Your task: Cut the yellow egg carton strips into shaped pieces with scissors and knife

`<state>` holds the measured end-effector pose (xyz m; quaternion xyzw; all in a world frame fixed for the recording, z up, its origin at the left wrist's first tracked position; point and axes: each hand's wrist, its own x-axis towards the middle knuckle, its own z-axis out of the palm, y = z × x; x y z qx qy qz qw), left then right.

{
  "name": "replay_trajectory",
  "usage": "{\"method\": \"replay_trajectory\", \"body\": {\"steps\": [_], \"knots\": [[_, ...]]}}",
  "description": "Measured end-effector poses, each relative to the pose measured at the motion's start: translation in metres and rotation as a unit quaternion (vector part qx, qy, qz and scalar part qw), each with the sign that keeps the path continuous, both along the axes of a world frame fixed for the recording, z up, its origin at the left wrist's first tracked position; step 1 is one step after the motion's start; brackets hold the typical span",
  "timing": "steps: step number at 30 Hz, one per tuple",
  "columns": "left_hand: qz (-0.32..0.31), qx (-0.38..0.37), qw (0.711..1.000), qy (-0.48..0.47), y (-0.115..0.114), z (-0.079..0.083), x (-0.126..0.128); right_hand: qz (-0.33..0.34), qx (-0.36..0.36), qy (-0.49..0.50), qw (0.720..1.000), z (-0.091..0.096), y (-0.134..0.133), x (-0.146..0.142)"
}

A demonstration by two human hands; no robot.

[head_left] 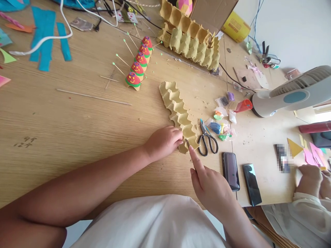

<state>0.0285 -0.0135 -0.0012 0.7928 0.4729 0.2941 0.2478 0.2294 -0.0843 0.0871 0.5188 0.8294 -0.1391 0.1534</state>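
A pale yellow strip of egg carton (178,106) lies on the wooden table in front of me, cups facing up. My left hand (167,141) is closed on its left edge near the close end. My right hand (209,182) grips a slim knife (187,142), index finger stretched along it, with the tip against the carton by my left fingers. Most of the knife's handle is hidden in my palm. Black-handled scissors (207,137) lie just right of the carton, blades pointing away.
Painted carton caterpillar faces (138,65) with stick antennae stand beyond. Larger egg cartons (192,41) sit at the back. Bags of coloured clay (219,127), two phones (231,171) and a fan (289,91) are on the right. A thin stick (94,96) lies left. Another person's arm (309,179) rests at far right.
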Motion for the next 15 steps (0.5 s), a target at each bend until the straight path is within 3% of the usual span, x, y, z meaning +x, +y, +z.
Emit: {"method": "replay_trajectory", "body": {"steps": [6, 15], "knots": [[-0.002, 0.001, 1.0, -0.005, 0.0, 0.0, 0.001, -0.021, 0.0, 0.036, 0.999, -0.013, -0.004, 0.004], [-0.005, 0.002, 1.0, -0.001, 0.002, -0.001, 0.001, -0.015, 0.018, 0.028, 0.999, -0.01, 0.003, 0.01]]}}
